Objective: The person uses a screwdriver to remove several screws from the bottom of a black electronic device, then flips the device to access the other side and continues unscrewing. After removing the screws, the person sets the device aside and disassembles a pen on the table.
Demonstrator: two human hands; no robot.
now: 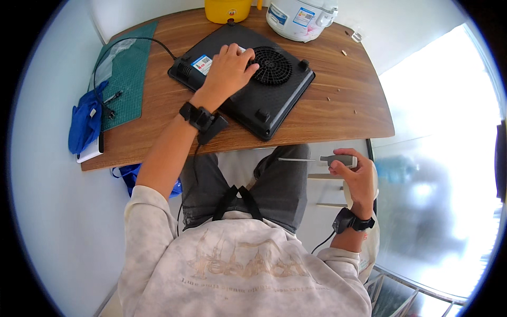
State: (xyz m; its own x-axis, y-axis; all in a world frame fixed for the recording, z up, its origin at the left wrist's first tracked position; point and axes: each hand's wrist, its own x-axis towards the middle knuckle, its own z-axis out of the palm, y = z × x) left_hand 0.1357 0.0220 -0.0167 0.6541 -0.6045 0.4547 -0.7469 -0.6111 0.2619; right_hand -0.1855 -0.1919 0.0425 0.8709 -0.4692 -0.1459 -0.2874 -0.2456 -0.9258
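A black induction cooktop lies upside down on the table, its round fan grille and stubby feet facing up. Over its underside rests my left hand, fingers apart and slightly bent beside the grille, holding nothing. Off the table's front edge, above my right thigh, my right hand is closed around the grey handle of a screwdriver. Its metal shaft points left, well apart from the cooktop.
A yellow pot and a white rice cooker stand at the back of the wooden table. The cooktop's cord runs left over a green cutting mat to its plug, beside a blue cloth bag. Small bits lie at right.
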